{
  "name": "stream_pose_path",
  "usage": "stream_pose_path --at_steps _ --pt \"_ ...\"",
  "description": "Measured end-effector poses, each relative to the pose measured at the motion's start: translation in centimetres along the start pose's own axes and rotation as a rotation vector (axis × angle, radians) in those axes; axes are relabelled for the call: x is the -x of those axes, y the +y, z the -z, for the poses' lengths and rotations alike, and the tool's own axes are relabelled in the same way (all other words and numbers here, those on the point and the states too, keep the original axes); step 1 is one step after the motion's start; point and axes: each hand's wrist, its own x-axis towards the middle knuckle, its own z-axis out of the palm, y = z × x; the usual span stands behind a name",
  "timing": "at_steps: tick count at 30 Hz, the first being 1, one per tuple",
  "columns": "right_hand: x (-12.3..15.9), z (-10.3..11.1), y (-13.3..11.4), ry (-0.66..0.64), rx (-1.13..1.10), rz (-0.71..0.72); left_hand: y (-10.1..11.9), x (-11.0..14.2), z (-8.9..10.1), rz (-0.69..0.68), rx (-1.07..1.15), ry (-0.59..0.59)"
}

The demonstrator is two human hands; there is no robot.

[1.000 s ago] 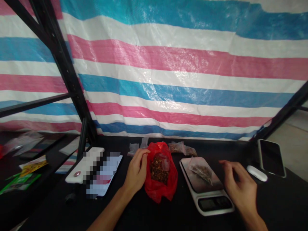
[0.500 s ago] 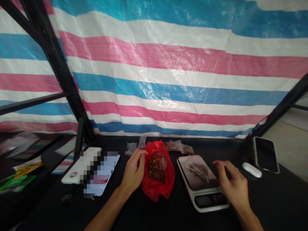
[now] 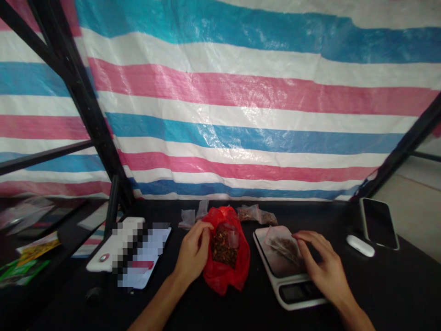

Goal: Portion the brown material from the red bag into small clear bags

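With fingers pinched together, my left hand (image 3: 193, 246) holds the left rim of a red plastic bag (image 3: 243, 271). Inside that bag lie loose brown dried bits (image 3: 223, 255) and a small clear scoop or cup (image 3: 233, 239). A white digital scale (image 3: 283, 301) stands to its right, bearing a small clear zip bag (image 3: 283, 246) of dried brown material. My right hand (image 3: 322, 259) is over the scale's right side, thumb and forefinger slightly apart at the zip bag's right edge. Its other fingers are partly hidden.
Behind the red bag lie filled zip bags (image 3: 257, 214) and clear bags without visible contents (image 3: 187, 219). A white power bank-like object (image 3: 99, 257) and a phone (image 3: 138, 276) are at left. At right are a white case (image 3: 360, 246) and a standing phone (image 3: 381, 225). Striped sheeting hangs behind.
My right hand has moved left from beside the scale to the zip bag on it. My left hand stays at the red bag's rim. The view has tilted slightly upward.
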Motion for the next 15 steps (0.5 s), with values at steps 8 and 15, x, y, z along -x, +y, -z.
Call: stream_pose_path --at_steps 8,15 --pt "-0.5 -1.4 -1.2 -0.197 0.142 0.044 -0.2 0.0 -0.1 0.016 -0.014 -0.003" --pt "-1.4 -2.8 -3.8 -0.277 -0.069 0.090 0.0 -0.2 0.3 -0.004 -0.021 0.026"
